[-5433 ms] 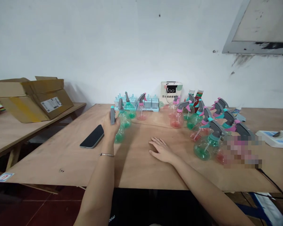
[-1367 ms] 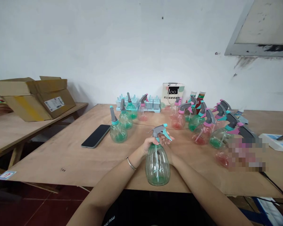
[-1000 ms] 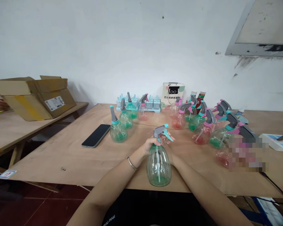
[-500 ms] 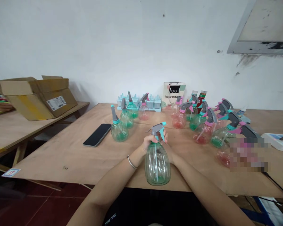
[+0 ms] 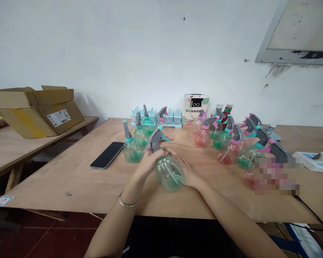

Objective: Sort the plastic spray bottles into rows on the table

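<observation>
A clear green spray bottle [image 5: 170,175] with a grey and turquoise trigger head is tilted to the left in front of me, blurred by motion. My left hand [image 5: 154,159] is wrapped round its neck, just under the head. Close against the bottle's right side is my right hand [image 5: 190,173], fingers stretched out and partly hidden; whether it touches the bottle I cannot tell. Left of the bottle stands another green spray bottle [image 5: 133,151], with more green and pink ones behind it.
A phone [image 5: 107,154] lies on the table at left. Several pink and green spray bottles [image 5: 229,152] are grouped at right, beside a white tray [image 5: 312,163]. Turquoise molds [image 5: 173,120] and a paper bag [image 5: 196,107] stand by the wall. A cardboard box [image 5: 40,114] sits on the left table.
The spray bottle has gone from upright to tilted, its head swinging left and away from me. My right hand's fingers have left the trigger area and now lie beside the bottle.
</observation>
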`<state>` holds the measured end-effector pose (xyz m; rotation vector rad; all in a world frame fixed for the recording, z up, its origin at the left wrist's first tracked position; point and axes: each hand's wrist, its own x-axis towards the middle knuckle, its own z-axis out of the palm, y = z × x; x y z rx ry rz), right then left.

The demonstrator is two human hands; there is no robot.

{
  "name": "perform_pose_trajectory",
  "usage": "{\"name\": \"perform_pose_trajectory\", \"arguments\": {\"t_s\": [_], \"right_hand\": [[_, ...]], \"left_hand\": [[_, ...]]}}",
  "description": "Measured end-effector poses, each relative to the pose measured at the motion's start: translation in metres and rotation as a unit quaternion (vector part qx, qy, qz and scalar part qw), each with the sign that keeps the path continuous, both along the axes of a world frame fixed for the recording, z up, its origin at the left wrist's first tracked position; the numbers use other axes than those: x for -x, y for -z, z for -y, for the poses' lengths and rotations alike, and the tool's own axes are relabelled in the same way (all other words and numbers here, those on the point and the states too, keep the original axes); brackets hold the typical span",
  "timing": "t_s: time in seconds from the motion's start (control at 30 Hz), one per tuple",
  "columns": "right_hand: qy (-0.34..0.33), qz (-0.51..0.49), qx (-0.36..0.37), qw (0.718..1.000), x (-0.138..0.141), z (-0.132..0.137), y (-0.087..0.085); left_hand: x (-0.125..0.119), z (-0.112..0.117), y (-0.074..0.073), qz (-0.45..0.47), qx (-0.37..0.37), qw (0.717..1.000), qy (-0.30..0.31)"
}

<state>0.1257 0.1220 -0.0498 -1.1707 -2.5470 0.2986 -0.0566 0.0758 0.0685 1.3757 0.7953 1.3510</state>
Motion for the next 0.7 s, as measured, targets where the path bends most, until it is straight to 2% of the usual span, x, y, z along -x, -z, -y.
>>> {"name": "perform_pose_trajectory", "arguments": {"t_s": [0.03,0.1,0.2,0.27,0.33,0.47,0.7], "right_hand": [[0.005,-0.002,0.013,1.000,0.000,0.004,-0.004],[0.014,-0.009,0.040,0.999,-0.001,0.010,-0.011],[0.017,-0.016,0.055,0.998,0.000,0.015,-0.019],[0.018,-0.016,0.058,0.998,0.000,0.015,-0.020],[0.019,-0.013,0.060,0.998,0.000,0.015,-0.020],[0.016,-0.016,0.058,0.998,0.000,0.014,-0.019],[0.019,-0.013,0.059,0.998,-0.001,0.014,-0.018]], "left_hand": [[0.011,0.005,-0.003,-0.042,-0.038,0.996,-0.072],[0.036,0.013,-0.005,-0.130,-0.103,0.966,-0.197],[0.069,0.017,0.000,-0.238,-0.129,0.908,-0.318],[0.085,0.015,0.008,-0.271,-0.136,0.874,-0.380],[0.095,0.014,0.016,-0.288,-0.139,0.851,-0.416],[0.104,0.015,0.031,-0.311,-0.115,0.829,-0.450],[0.113,0.013,0.046,-0.302,-0.095,0.817,-0.482]]}}
